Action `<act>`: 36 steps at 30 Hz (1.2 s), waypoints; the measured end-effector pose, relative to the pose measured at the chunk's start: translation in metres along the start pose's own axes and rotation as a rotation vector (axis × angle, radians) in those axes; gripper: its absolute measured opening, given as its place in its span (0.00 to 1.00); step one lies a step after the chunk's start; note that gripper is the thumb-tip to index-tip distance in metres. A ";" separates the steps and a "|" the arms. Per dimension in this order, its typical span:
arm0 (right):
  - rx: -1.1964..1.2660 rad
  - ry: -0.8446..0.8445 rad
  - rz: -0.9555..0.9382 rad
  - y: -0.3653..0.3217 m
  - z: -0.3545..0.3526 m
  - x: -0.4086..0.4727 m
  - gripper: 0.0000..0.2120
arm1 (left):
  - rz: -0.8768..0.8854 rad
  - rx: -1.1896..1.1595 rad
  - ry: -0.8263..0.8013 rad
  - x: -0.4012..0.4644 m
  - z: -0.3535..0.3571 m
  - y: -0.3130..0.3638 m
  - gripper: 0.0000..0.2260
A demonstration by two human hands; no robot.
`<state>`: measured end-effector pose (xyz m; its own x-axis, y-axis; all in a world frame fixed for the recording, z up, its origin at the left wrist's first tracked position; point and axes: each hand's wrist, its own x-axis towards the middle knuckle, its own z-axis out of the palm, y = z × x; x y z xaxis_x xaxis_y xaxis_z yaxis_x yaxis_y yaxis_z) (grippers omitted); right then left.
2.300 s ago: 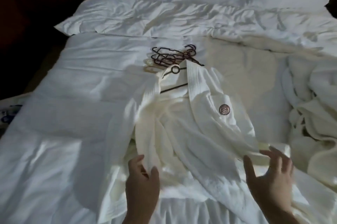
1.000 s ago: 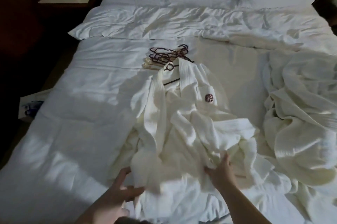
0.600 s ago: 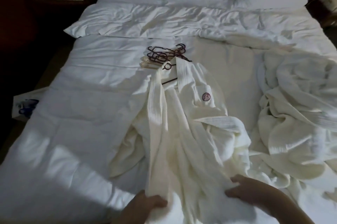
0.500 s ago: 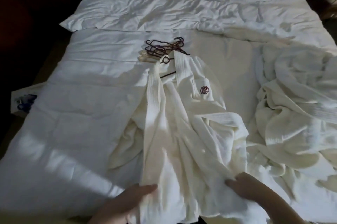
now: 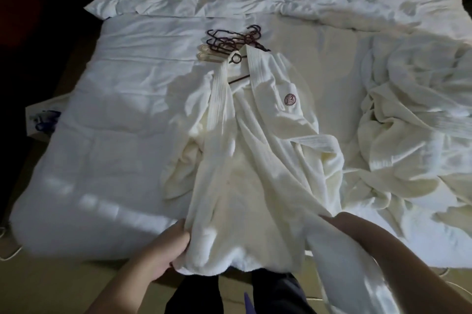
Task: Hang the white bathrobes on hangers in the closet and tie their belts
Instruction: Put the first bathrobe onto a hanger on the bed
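A white bathrobe (image 5: 258, 160) with a round maroon logo lies lengthwise on the bed, collar toward the pillows, with a dark hanger (image 5: 236, 59) inside its neck. My left hand (image 5: 166, 249) grips the robe's lower left edge at the foot of the bed. My right hand (image 5: 339, 224) holds the lower right part; its fingers are hidden in the cloth. A second white bathrobe (image 5: 408, 122) lies crumpled on the right side of the bed. A pile of spare dark hangers (image 5: 232, 40) lies just beyond the collar.
The bed (image 5: 115, 134) has a rumpled white duvet, folded back near the top. A white bag with blue print (image 5: 40, 122) sits on the dark floor to the left. My legs in dark trousers (image 5: 229, 293) stand at the foot of the bed.
Both hands have pulled the robe's hem toward the foot of the bed, drawing the robe straighter and longer. The camera has tilted down, so the pillows and nightstand left the view.
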<state>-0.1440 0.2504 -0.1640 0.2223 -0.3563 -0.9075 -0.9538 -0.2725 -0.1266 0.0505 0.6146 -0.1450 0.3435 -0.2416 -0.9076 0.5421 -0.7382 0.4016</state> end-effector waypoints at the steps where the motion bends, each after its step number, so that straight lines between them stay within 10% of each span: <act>1: 0.110 0.033 -0.020 0.000 0.005 -0.001 0.24 | -0.030 0.171 0.077 0.011 -0.001 -0.014 0.07; 4: 0.361 0.060 -0.067 -0.002 0.032 -0.004 0.21 | 0.009 0.403 0.231 0.065 0.000 -0.067 0.18; 11: -0.212 0.136 0.132 -0.004 0.084 0.001 0.33 | 0.178 0.602 0.456 0.040 0.042 -0.062 0.17; 15: -0.181 0.343 -0.088 -0.058 0.072 0.003 0.31 | 0.062 0.552 0.395 0.053 0.038 -0.039 0.25; 21: -0.137 0.297 -0.265 -0.122 0.043 0.047 0.30 | 0.337 0.683 0.605 0.096 0.030 0.032 0.25; 26: -0.043 0.505 -0.254 -0.123 0.048 0.083 0.24 | 0.106 0.697 0.597 0.137 0.049 0.052 0.41; 29: -0.032 0.872 -0.304 -0.110 0.015 0.102 0.29 | 0.110 0.532 0.647 0.151 0.046 0.038 0.31; 33: -0.218 0.813 -0.194 -0.096 -0.047 0.134 0.44 | 0.398 0.629 0.819 0.146 0.051 0.041 0.20; 36: -0.317 0.814 -0.148 -0.098 -0.082 0.146 0.34 | 0.655 0.610 0.952 0.124 0.077 0.054 0.20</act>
<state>-0.0014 0.1512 -0.2515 0.5292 -0.7903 -0.3089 -0.8298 -0.5580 0.0062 0.0635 0.4961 -0.2448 0.9503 -0.3105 -0.0227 -0.2782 -0.8798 0.3855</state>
